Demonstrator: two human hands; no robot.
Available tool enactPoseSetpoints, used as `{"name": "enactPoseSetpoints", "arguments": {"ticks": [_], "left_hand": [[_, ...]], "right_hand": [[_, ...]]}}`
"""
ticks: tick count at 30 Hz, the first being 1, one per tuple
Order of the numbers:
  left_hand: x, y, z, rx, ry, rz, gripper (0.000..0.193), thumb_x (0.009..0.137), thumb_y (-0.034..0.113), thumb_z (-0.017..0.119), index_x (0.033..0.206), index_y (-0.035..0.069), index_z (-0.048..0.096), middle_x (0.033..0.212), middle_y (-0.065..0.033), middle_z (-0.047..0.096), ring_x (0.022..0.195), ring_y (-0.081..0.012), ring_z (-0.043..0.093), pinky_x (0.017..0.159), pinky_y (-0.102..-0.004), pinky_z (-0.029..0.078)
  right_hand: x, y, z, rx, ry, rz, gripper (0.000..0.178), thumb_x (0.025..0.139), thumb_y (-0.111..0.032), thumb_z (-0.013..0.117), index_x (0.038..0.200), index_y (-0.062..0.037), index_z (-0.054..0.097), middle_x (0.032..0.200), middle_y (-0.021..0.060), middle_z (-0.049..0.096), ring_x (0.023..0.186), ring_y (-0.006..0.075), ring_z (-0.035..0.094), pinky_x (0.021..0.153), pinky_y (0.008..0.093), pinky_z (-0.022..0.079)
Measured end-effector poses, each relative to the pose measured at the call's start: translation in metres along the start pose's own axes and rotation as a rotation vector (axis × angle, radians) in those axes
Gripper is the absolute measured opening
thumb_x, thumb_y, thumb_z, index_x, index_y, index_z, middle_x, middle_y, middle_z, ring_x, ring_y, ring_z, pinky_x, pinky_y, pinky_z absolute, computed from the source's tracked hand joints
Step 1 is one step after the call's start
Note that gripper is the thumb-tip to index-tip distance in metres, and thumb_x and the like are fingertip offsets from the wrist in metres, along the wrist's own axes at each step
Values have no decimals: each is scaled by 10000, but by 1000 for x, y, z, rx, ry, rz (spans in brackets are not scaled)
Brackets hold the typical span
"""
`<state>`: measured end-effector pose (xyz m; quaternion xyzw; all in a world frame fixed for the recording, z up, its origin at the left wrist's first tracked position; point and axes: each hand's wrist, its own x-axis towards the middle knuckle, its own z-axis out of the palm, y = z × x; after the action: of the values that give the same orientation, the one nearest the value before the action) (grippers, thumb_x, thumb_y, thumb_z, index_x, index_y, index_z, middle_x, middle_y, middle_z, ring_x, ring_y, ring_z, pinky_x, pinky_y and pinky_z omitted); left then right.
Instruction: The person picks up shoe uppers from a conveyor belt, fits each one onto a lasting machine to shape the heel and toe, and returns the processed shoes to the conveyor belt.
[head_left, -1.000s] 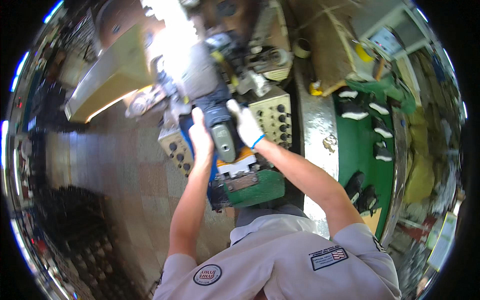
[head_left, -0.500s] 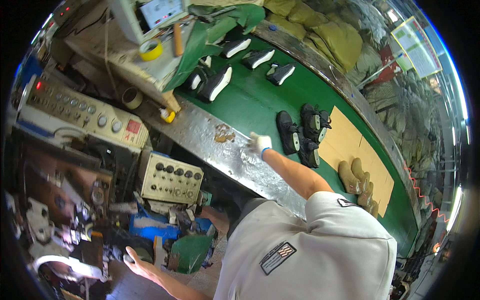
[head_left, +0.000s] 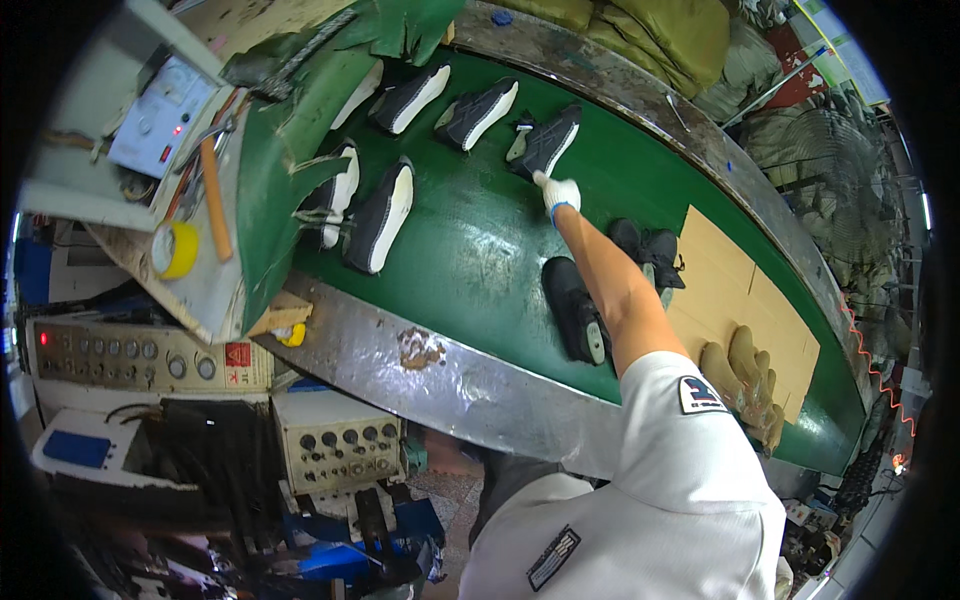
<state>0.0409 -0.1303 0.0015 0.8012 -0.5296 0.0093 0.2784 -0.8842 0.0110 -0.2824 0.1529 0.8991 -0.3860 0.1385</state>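
Note:
My right hand (head_left: 562, 197), in a white glove with a blue cuff, stretches out over the green bench top (head_left: 470, 235). Its fingers are drawn in and pinch the near end of a dark shoe upper (head_left: 553, 140) with a white underside. To the left of that lie two similar dark shoe uppers (head_left: 480, 112) (head_left: 412, 98). Closer to the bench's near left side are another dark upper (head_left: 380, 215) and one partly covered by green cloth (head_left: 343, 190). Black shoes (head_left: 574, 308) (head_left: 648, 258) sit by my right forearm, which hides part of them. My left hand is out of view.
Brown foot-shaped forms (head_left: 742, 375) stand on a cardboard sheet (head_left: 765, 300) at the right. A metal ledge (head_left: 480, 395) runs along the near side. Yellow tape (head_left: 176, 250) and a wooden-handled tool (head_left: 214, 200) lie at left, above control panels (head_left: 340, 440). Sacks (head_left: 670, 45) lie behind.
My right hand has moved from above the metal ledge out to the dark shoe upper. My left hand, earlier open at the lower left, has gone out of view. The view has shifted and turned.

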Motion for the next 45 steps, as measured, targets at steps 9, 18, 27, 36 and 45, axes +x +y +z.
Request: {"name": "enactPoseSetpoints", "arguments": {"ticks": [9, 18, 27, 36, 45], "left_hand": [[-27, 40, 27, 63, -66, 118, 367, 827, 278, 799, 924, -63, 707, 866, -143, 703, 732, -207, 597, 712, -391, 508], [-10, -14, -32, -77, -168, 62, 322, 834, 242, 786, 913, -60, 705, 849, -131, 695, 730, -189, 593, 705, -377, 507], [11, -84, -117, -86, -787, -36, 108, 803, 85, 573, 770, -7, 619, 650, 4, 516, 635, -81, 452, 572, -310, 404], [16, 74, -56, -1170, -943, -204, 465, 1014, 285, 559, 1344, -43, 549, 1158, -137, 680, 998, -227, 689, 933, -385, 530], [77, -29, -45, -1216, -736, -459, 115, 908, 112, 717, 837, 33, 672, 774, -47, 684, 642, -136, 660, 578, -301, 595]], "right_hand": [[69, -59, 35, 38, 106, 122, 1055, 707, -453, 840, 1457, 88, 332, 1319, 308, 586, 1226, 418, 592, 1028, 443, 491], [-133, 16, -28, 1317, -922, 268, 341, 946, -125, 670, 1261, -16, 598, 1193, 120, 679, 1045, 291, 670, 930, 477, 552], [-472, 15, -78, 1244, -1637, 633, 584, 927, -225, 674, 1433, -18, 470, 1380, 149, 572, 1276, 286, 539, 1108, 446, 410], [-711, -34, -73, 496, -1936, 259, 507, 977, -216, 611, 1416, 11, 504, 1331, 125, 610, 1171, 209, 609, 1019, 342, 476], [-836, -35, -36, 251, -1939, -67, 547, 955, -158, 640, 1445, 17, 471, 1294, 66, 611, 1110, 138, 588, 976, 290, 471]]}}
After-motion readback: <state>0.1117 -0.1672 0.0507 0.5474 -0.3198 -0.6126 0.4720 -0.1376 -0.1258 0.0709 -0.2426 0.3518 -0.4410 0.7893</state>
